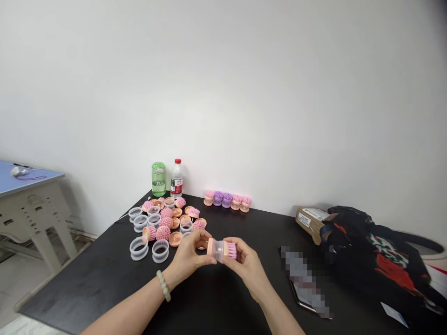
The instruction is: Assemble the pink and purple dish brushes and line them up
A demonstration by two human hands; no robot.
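Between my two hands, a scrubbing brush [219, 250] lies on its side in the air, with a peach cap, a clear middle ring and pink bristles. My left hand [191, 253] grips its peach cap end, a pale bead bracelet on the wrist. On the bristle end, the fingers of my right hand [244, 265] are closed. Left of my hands lie loose brush parts: clear plastic rings [160, 251], peach caps [175, 238] and pink bristle heads [163, 232], several of each.
Several whole brushes, pink and purple [226, 200], stand in a row by the wall. A green bottle [159, 180] and a red-capped bottle [176, 179] stand at the back left. To the right are a phone [303, 298], a cardboard box [310, 223] and a black bag [377, 260].
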